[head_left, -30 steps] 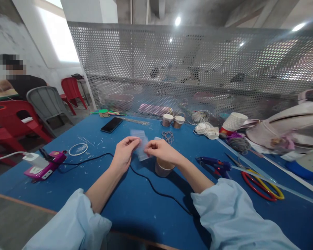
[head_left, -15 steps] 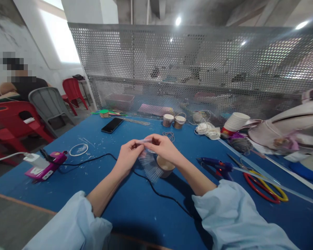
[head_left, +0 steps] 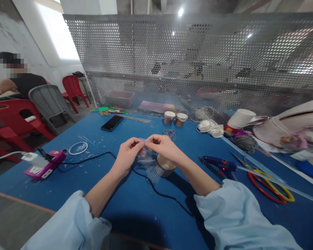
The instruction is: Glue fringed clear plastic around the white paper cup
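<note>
My left hand (head_left: 127,154) and my right hand (head_left: 163,147) meet over the middle of the blue table (head_left: 67,180). Both pinch the top edge of a clear fringed plastic strip (head_left: 149,165), whose thin strands hang down between them. Just behind the strip, under my right wrist, stands a small brown paper cup (head_left: 166,165). A black cable (head_left: 156,190) runs on the table beneath my hands.
A pink device (head_left: 45,164) with a white plug lies at left, next to a white ring (head_left: 78,148) and a phone (head_left: 112,123). At right lie a purple glue gun (head_left: 219,163), red and yellow hoops (head_left: 271,185), and stacked cups (head_left: 240,119). A perforated metal screen (head_left: 198,62) closes the back. A person sits far left.
One second ago my hands held a flat clear piece up between them. Now the strip hangs down as a fringe, and both hands pinch its top edge closer together.
</note>
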Available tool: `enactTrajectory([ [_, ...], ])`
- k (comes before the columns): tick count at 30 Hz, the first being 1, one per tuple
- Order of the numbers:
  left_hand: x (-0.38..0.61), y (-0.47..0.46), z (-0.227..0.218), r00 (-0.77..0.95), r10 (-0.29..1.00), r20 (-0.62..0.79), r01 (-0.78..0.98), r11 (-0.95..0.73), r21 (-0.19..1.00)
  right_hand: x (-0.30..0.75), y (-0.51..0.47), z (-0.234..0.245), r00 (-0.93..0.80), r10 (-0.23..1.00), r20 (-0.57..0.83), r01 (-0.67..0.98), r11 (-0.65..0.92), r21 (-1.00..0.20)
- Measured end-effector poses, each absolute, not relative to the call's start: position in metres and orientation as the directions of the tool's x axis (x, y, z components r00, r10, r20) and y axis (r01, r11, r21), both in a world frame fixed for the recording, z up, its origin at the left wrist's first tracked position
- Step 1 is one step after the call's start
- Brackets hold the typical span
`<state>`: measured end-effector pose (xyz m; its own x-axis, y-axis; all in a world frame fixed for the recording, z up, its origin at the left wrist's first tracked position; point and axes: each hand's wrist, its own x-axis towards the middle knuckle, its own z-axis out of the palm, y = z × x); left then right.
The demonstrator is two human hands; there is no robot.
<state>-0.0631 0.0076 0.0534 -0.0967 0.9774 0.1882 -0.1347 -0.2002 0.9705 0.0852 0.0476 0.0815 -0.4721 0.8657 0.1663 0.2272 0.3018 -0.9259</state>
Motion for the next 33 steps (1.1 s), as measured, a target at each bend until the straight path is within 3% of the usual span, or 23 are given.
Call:
enactTrajectory([
  [7,-0.063,0.006,0.058,-0.077,0.988,0.131,-0.209,-0.144,0.967,0.085,0.047,0.082,-0.460,0.875,0.155,0.193,0.268,-0.944],
  [11,-0.062,0.006,0.058,0.041,0.999,0.032,-0.300,-0.019,0.954,0.087,0.049,0.084,-0.419,0.894,0.157,0.117,0.225,-0.967],
  [16,-0.065,0.009,0.056,0.194,0.976,-0.102,-0.189,0.139,0.972,0.093,0.057,0.085,-0.329,0.931,0.160,0.018,0.175,-0.984],
  [23,-0.078,0.020,0.056,0.089,0.995,-0.045,-0.139,0.057,0.989,0.101,0.069,0.081,-0.268,0.954,0.136,-0.014,0.138,-0.990],
  [33,-0.100,0.029,0.062,0.074,0.989,-0.125,-0.114,0.133,0.985,0.104,0.076,0.077,-0.233,0.963,0.132,0.105,0.160,-0.982],
])
